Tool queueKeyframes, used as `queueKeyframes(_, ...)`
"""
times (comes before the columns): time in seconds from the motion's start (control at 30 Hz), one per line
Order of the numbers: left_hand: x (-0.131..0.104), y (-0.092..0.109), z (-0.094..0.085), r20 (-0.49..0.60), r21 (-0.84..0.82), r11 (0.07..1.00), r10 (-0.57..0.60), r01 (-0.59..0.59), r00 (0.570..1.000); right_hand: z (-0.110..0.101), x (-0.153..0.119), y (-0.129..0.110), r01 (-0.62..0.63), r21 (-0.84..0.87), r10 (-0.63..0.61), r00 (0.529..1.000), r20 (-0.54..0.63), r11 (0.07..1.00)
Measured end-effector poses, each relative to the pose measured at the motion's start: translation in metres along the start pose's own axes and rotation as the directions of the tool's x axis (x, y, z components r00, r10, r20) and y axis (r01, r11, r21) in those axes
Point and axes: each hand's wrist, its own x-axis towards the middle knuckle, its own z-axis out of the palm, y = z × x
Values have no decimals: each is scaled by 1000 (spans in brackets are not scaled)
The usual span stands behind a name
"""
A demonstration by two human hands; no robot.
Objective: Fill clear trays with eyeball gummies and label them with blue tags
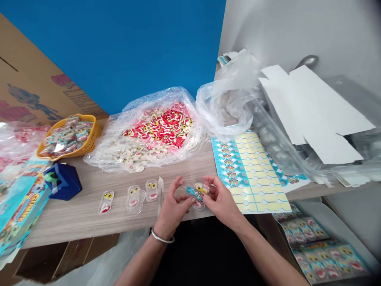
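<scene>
My left hand (175, 206) pinches the end of a small blue printed sticker (190, 190) between thumb and fingers. The sticker lies across the middle of a clear blister pack (199, 204), which shows yellow eye pieces and a red-and-white mouth piece. My right hand (219, 200) grips that pack at its right side, thumb on top. Left of my hands, more filled packs lie on the table: one single pack (106, 201), one overlapped by clear plastic (135, 198) and one (152, 190) beside a pale pointed strip (160, 190).
A sticker sheet (253, 171) lies right of my hands. Behind stands a plastic bag of red-and-white and yellow pieces (166, 127). At left are a yellow basket (94, 137) of wrapped pieces, a blue tape dispenser (67, 184) and a printed box (32, 202). White card (315, 107) rests at right.
</scene>
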Motion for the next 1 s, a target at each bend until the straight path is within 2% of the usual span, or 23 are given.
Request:
queueKeyframes(0.07,-3,4,1,7,-49,999,0,1,1000,-2,-2,-7,6,20,-6,1000,24,1000)
queueKeyframes(0.17,-7,7,3,192,-154,985,-49,80,980,-3,-5,-17,13,66,-19,996,88,998)
queueKeyframes(0.2,-8,7,4,215,-195,976,-51,94,975,-4,-6,-20,21,78,-29,995,95,997)
queueKeyframes(0.3,-8,8,6,114,-308,948,-46,80,992,-12,-7,-25,25,90,-30,998,54,996)
queueKeyframes(0.4,-5,11,6,35,-365,928,-69,77,997,-24,-9,-27,6,28,-6,1000,3,1000)
queueKeyframes(0.53,-3,13,6,36,-408,910,-67,76,997,-33,-12,-27,29,-88,-27,999,20,996)
queueKeyframes(0.6,-5,13,6,71,-426,899,-75,98,995,-35,-12,-28,47,-80,-45,999,25,996)
queueKeyframes(0.73,-14,13,10,226,-463,866,-94,192,970,-34,-12,-28,6,106,-18,993,113,994)
queueKeyframes(0.87,-21,18,18,436,-412,860,-103,300,894,-27,-13,-21,-79,340,-15,964,265,937)
queueKeyframes(0.93,-21,20,21,476,-374,876,-100,305,873,-24,-13,-15,-115,418,-12,957,289,901)
queueKeyframes(1.0,-19,21,23,470,-354,887,-105,296,877,-21,-12,-8,-152,472,14,959,282,869)
